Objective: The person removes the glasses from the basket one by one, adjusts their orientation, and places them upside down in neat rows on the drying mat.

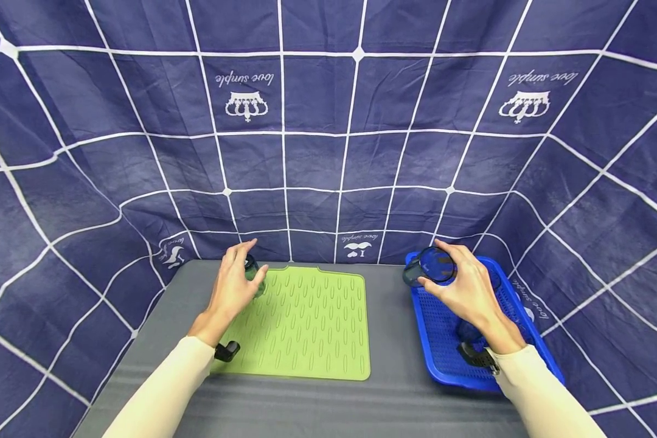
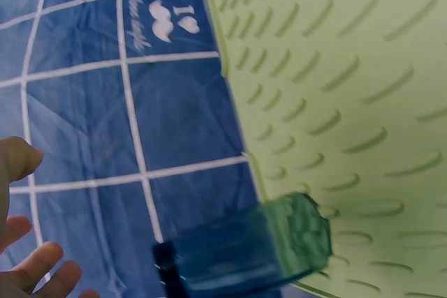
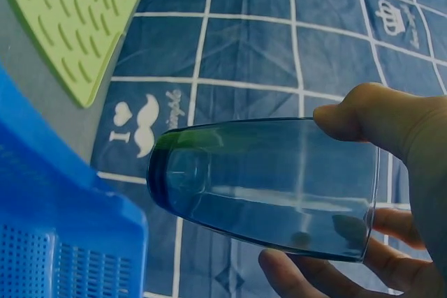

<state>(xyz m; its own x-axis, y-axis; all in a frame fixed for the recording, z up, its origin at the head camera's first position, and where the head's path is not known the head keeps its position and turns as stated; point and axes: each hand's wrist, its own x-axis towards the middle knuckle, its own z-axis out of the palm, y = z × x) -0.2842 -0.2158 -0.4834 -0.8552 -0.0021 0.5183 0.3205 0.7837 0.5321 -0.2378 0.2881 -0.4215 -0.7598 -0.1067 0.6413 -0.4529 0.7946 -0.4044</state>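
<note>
A clear blue drinking glass [image 3: 258, 186] is in my right hand [image 1: 464, 286], gripped near its rim by thumb and fingers. In the head view this glass [image 1: 413, 274] is tipped, its round mouth facing me, over the far left corner of the blue basket [image 1: 429, 359]. A second glass [image 2: 244, 252], greenish toward its base, stands at the far left of the light green drying mat [image 1: 306, 322]. My left hand [image 1: 234, 280] is beside that glass, thumb and fingers spread. The left wrist view shows a gap between those fingers [image 2: 42, 263] and the glass.
Inside the basket, partly behind my right wrist, is a dark blue rounded item [image 1: 467, 331]. The mat and basket lie on a grey tabletop [image 1: 391, 340]. A blue cloth with white grid lines [image 1: 317, 164] hangs around the back and sides.
</note>
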